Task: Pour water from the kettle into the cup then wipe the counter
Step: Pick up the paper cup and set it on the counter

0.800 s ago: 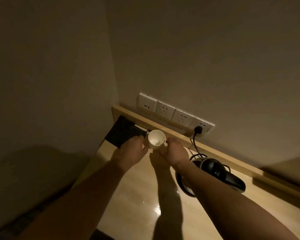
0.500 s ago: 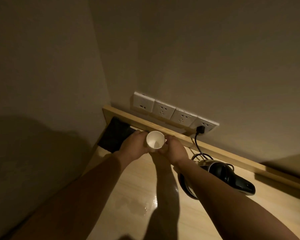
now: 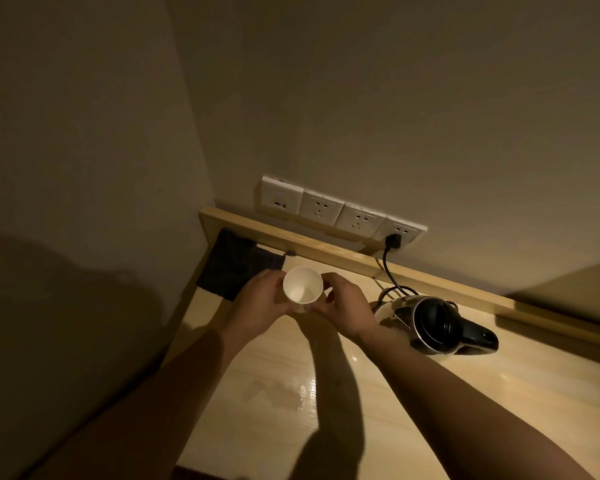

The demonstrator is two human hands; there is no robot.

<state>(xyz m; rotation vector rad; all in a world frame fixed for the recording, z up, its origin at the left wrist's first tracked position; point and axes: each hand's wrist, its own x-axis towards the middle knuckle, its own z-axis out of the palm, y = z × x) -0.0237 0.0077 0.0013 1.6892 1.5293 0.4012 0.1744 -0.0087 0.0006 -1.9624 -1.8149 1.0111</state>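
A white paper cup (image 3: 302, 285) is held upright above the wooden counter (image 3: 430, 410) between both hands. My left hand (image 3: 258, 301) wraps its left side and my right hand (image 3: 347, 308) grips its right side. The cup's inside looks pale and I see no water in it. A steel kettle (image 3: 437, 323) with a black lid and handle stands on its base to the right of my right wrist. A dark folded cloth (image 3: 238, 265) lies in the counter's back left corner, just behind my left hand.
A row of white wall sockets (image 3: 340, 211) sits above a raised wooden back ledge (image 3: 326, 252); the kettle's black cord (image 3: 390, 263) is plugged into the rightmost one. A small wet patch (image 3: 291, 393) glistens on the counter between my forearms. A wall closes the left side.
Both hands have drawn the cup slightly nearer and lower, away from the back ledge. The camera view has shifted, so the kettle now shows more fully at right.
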